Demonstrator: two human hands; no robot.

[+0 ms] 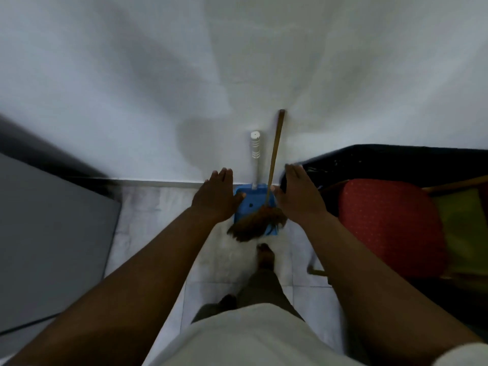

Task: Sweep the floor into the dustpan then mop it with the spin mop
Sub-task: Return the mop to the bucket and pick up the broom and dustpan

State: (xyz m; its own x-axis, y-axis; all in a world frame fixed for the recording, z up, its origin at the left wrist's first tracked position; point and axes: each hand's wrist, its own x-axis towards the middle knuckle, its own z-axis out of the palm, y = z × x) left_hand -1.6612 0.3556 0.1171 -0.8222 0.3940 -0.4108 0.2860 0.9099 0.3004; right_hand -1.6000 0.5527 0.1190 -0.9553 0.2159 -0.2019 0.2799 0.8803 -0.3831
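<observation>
A blue dustpan (250, 202) with a white upright handle (255, 146) stands on the floor against the white wall. A broom with a wooden stick (276, 151) leans on the wall, its brown bristles (256, 225) lying across the dustpan. My left hand (217, 196) reaches forward with straight fingers, just left of the dustpan, holding nothing. My right hand (298, 194) is stretched out with straight fingers to the right of the broom stick, also holding nothing. No spin mop is in view.
A chair with a red cushion (390, 223) stands close on the right, a black object (396, 162) behind it. A grey panel (52, 233) fills the left side. My bare foot (265, 256) is on the pale tiled floor (148, 220) just before the dustpan.
</observation>
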